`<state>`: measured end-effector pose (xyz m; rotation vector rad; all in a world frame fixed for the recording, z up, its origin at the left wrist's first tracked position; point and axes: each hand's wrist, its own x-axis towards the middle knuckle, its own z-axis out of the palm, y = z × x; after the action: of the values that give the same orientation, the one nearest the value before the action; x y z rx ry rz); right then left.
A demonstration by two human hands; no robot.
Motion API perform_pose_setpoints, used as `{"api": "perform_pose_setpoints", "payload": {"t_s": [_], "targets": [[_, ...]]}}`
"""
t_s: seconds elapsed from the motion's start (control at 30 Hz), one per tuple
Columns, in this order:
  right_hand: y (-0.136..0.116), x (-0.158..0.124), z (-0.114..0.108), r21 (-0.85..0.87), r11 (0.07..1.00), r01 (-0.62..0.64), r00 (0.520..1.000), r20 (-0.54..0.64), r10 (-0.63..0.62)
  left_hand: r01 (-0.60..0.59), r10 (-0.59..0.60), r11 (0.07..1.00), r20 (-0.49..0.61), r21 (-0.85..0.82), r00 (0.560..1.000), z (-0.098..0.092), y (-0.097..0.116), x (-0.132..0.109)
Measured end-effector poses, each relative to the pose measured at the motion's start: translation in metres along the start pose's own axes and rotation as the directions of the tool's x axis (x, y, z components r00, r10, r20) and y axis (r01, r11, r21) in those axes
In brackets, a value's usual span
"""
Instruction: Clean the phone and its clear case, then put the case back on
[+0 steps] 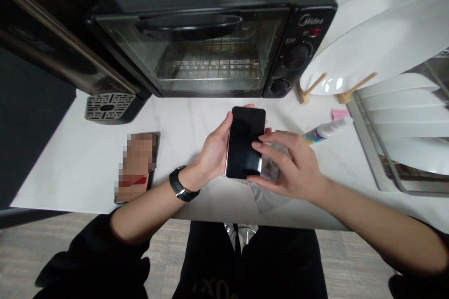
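A black smartphone (243, 149) with a dark screen lies screen up in my left hand (215, 149). The thumb presses its left edge, and the other fingers wrap under it, partly hidden. My right hand (293, 166) reaches in from the right with fingers apart. Two of its fingertips touch the right part of the screen, while its thumb is at the bottom edge. Beneath my right hand a crumpled greyish cloth or film (268, 191) lies on the counter. Just beyond that hand, a small spray bottle (321, 133) with a white top lies on its side.
A black toaster oven (210, 56) stands behind the white counter (189, 126). At left are a machine's drip tray (110, 105) and a partly blurred brown phone-shaped object (138, 163). Large white plates (372, 32) in wooden stands, a dish rack (372, 159) and a pink scrap (339, 114) are at right.
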<state>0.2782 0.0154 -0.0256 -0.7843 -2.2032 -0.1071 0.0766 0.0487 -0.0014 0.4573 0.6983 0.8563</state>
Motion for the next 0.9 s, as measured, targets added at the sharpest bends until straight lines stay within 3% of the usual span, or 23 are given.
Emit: {"api": "perform_pose_setpoints", "payload": {"t_s": [0.07,0.17,0.27,0.37,0.5,0.57,0.63,0.73,0.9], "targets": [[0.000,0.001,-0.002,0.003,0.997,0.080,0.997,-0.014,-0.080,0.023,-0.023,0.999,0.004,0.024,1.000,-0.002,-0.003,0.000],[-0.001,0.001,-0.002,0.049,0.977,0.206,0.970,0.119,-0.210,0.050,-0.050,0.998,-0.002,0.043,0.999,-0.003,-0.006,-0.001],[-0.001,0.001,0.000,0.065,0.962,0.266,0.942,0.193,-0.274,-0.004,0.007,0.998,-0.039,0.065,0.999,-0.002,-0.007,-0.002],[-0.002,0.002,0.000,0.014,0.962,0.272,0.953,0.135,-0.271,-0.081,0.086,0.992,-0.044,0.101,0.995,-0.001,-0.006,-0.003],[-0.003,0.003,-0.004,-0.024,0.950,0.311,0.949,0.055,-0.309,-0.064,0.070,0.988,-0.042,0.143,0.997,-0.001,-0.005,-0.003],[-0.004,0.003,-0.006,-0.007,0.946,0.324,0.945,0.047,-0.324,-0.111,0.135,0.960,-0.078,0.257,0.988,-0.002,-0.004,-0.003],[-0.005,0.002,-0.007,0.014,0.941,0.338,0.939,0.066,-0.338,-0.213,0.285,0.861,-0.089,0.463,0.954,-0.003,-0.001,-0.004],[-0.007,0.001,-0.006,0.042,0.939,0.342,0.934,0.093,-0.345,-0.311,0.461,0.608,-0.005,0.731,0.888,-0.006,0.006,-0.005],[-0.007,-0.001,-0.002,0.058,0.951,0.304,0.946,0.105,-0.308,-0.309,0.482,0.322,0.126,0.895,0.867,-0.013,0.016,-0.004]]}}
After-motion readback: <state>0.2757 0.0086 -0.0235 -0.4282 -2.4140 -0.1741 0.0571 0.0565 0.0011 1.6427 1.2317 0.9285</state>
